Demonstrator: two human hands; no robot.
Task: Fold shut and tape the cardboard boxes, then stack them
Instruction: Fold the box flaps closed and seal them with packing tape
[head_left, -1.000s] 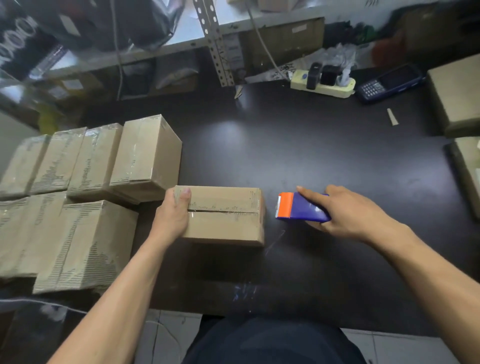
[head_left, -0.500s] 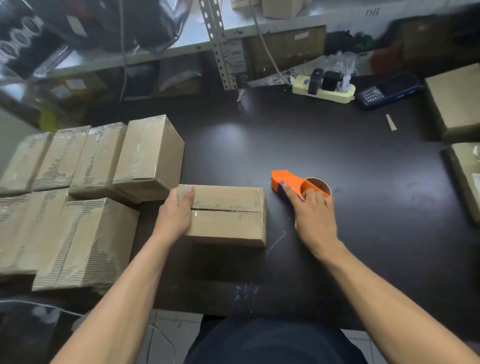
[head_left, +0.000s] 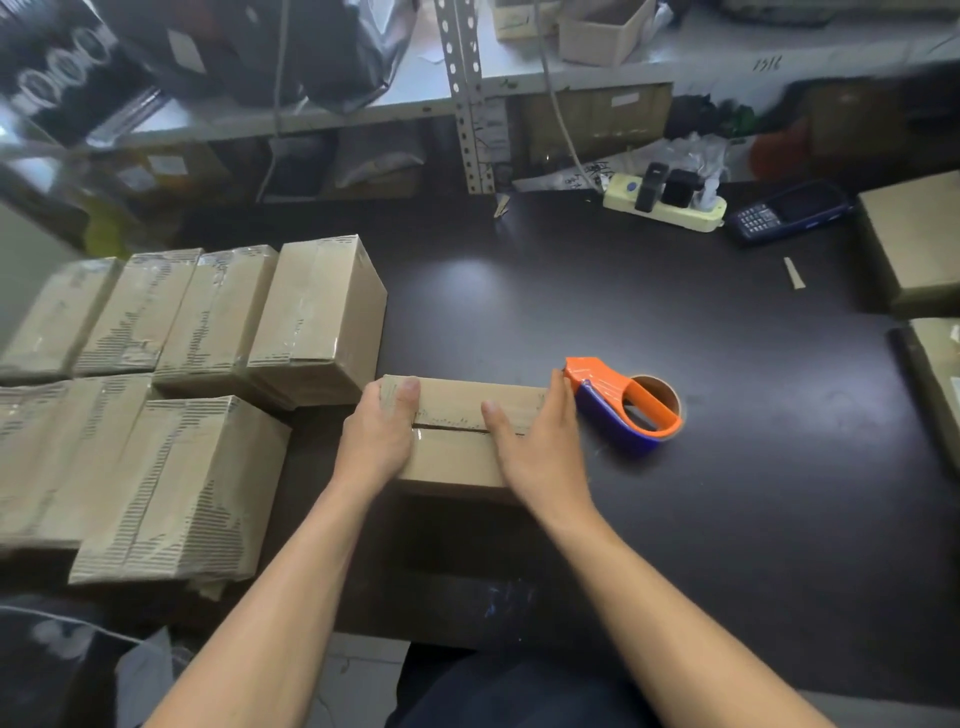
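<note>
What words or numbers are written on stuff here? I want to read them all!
"0000": big white rings on the black bag, top left; perhaps only a pattern.
Handwritten marks on the shelf edge: too blurred to read.
Handheld scanner keypad: too small.
Taped boxes: no readable print.
</note>
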